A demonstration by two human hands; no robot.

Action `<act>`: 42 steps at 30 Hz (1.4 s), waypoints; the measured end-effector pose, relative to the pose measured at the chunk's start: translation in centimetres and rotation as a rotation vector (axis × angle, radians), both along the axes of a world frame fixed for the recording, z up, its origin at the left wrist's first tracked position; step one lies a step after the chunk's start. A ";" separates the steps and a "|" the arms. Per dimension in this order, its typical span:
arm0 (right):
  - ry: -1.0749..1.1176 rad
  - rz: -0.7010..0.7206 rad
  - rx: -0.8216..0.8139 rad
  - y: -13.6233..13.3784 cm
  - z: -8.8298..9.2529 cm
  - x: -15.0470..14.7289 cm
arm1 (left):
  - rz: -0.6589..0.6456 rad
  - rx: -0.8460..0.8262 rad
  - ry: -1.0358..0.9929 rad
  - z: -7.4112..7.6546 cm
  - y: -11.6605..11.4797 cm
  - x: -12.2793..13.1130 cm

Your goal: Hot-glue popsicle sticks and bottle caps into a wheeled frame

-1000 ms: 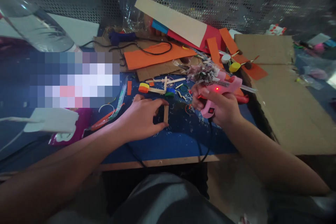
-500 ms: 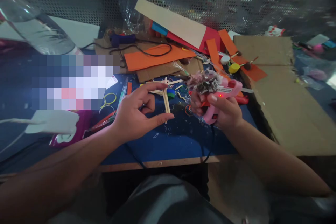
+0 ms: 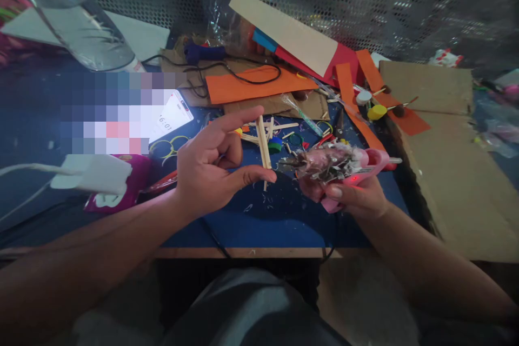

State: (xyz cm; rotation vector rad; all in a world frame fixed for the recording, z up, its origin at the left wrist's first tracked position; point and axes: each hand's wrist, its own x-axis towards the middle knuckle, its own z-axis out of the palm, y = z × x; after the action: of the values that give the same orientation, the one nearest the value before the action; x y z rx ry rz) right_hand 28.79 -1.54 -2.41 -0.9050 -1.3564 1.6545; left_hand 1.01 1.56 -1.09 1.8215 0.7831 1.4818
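Note:
Between the thumb and forefinger of my left hand, thin wooden sticks are pinched by their ends, standing nearly upright above the table. My right hand is wrapped round a pink hot glue gun with a glowing red light. Dried glue and fluff coat its front. A clear glue stick pokes out of its back end. Its dark nozzle points left, close to the lower part of the sticks; whether it touches them I cannot tell.
Behind my hands lie scattered stick pieces, a green cap, orange strips and cardboard. On the left are a lit phone, a white plug adapter and a water bottle. A blue-handled tool with a black cord lies at the back.
The glue gun has turned and dropped a little, so its nozzle now sits low beside the sticks. My left hand keeps its pinch. The whole view has shifted slightly.

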 end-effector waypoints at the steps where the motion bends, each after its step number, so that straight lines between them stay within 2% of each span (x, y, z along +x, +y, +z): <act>1: -0.001 0.004 0.009 -0.1 0.1 0.0 | -0.002 -0.005 -0.004 0.0 0.0 0.0; 7: -0.030 0.055 0.033 -0.3 -0.1 0.2 | 0.015 -0.020 -0.009 0.1 -0.1 -0.1; 12: -0.060 0.099 0.041 -0.4 -0.7 0.5 | -0.018 -0.003 -0.022 0.1 -0.1 -0.1; 24: -0.116 0.033 0.001 -0.5 -0.2 0.3 | 0.039 -0.016 0.014 0.3 -0.3 0.1; 42: -0.129 0.079 0.017 -0.7 0.2 -0.1 | 0.035 0.018 0.032 0.3 -0.4 -0.1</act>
State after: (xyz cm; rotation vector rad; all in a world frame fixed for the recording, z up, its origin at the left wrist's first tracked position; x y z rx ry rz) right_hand 28.72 -2.20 -2.16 -0.9733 -1.5084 1.6657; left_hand 0.94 1.18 -0.79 1.8583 0.8231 1.4895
